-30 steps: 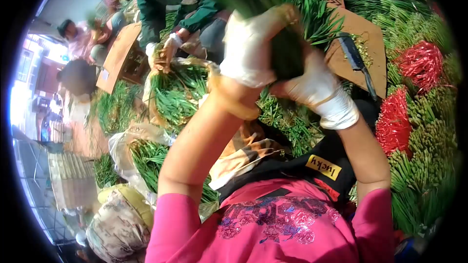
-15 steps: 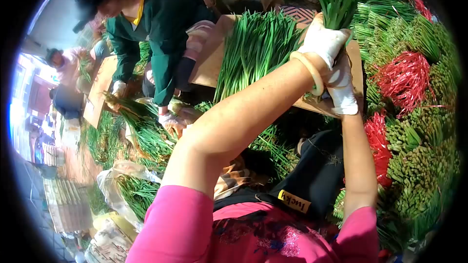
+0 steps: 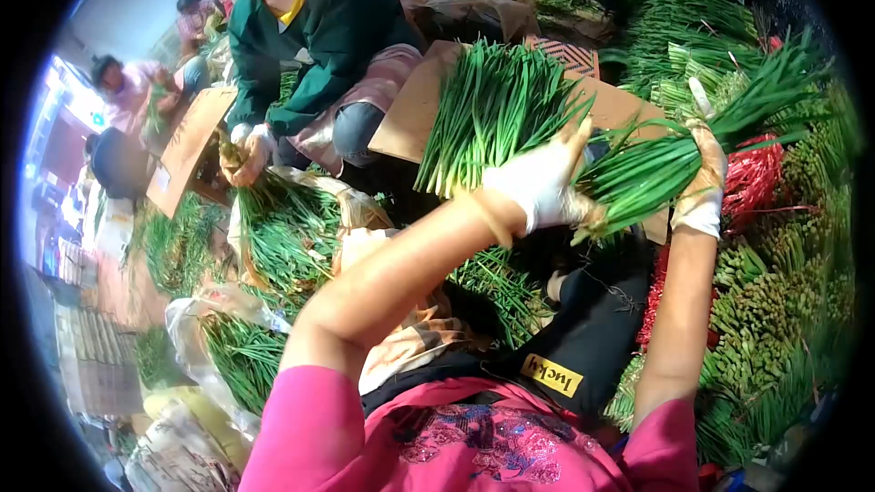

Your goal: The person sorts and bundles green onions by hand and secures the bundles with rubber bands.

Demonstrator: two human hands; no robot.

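Both my hands wear white gloves and hold one bunch of green chives (image 3: 679, 150) that lies slanted, cut ends low at the left and tips up to the right. My left hand (image 3: 538, 184) grips the bunch near its cut ends. My right hand (image 3: 704, 184) holds it farther along the stalks. A pale bangle sits on my left wrist. Under the bunch, a loose pile of chives (image 3: 492, 114) lies on a brown cardboard sheet (image 3: 410, 109).
A person in a green jacket (image 3: 310, 32) sorts chives (image 3: 283, 228) opposite me. Tied chive bundles (image 3: 784, 301) with red string (image 3: 752, 178) are stacked at the right. More chives in plastic bags (image 3: 228, 346) lie at the left. Other people sit far left.
The bunch has swung from upright down to a slanted, nearly level position. My hands have moved apart along it, and the view has tilted slightly.
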